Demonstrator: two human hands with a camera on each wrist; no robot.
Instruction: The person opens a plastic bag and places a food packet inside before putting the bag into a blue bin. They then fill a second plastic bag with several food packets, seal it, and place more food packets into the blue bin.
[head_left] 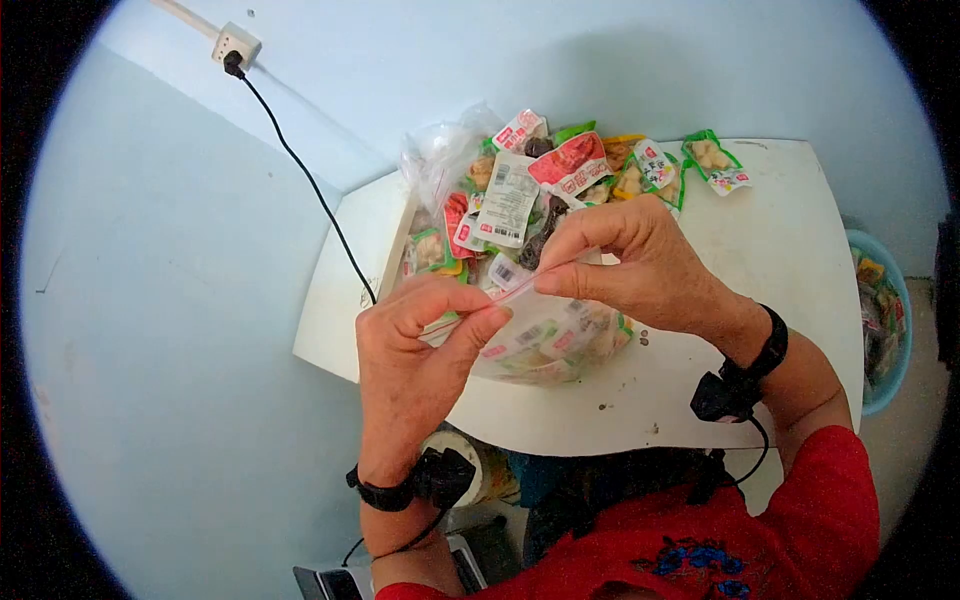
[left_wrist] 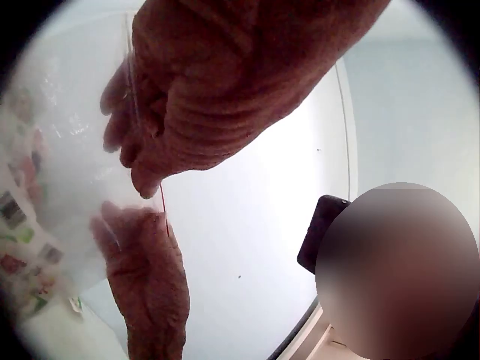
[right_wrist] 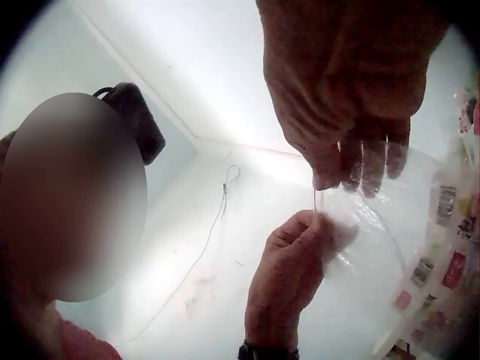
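A clear zip bag [head_left: 550, 345] with a red line along its top edge stands upright at the near side of the table, with several small snack packets showing through it. The left hand [head_left: 412, 335] pinches that top edge between thumb and forefinger. Just to its right, the right hand [head_left: 645, 265] pinches the same edge, thumb below and fingers above. In the left wrist view the red seal line [left_wrist: 163, 199] runs between the two hands. The right wrist view shows the bag's clear film [right_wrist: 367, 225] hanging beside the fingers.
Behind the bag, a heap of snack packets [head_left: 510, 200] covers part of the white table [head_left: 770, 270], beside crumpled clear plastic [head_left: 440, 160]. One green-edged packet [head_left: 714, 160] lies apart at the back. A blue basin [head_left: 905, 340] of packets stands right. A black cord [head_left: 310, 180] hangs left.
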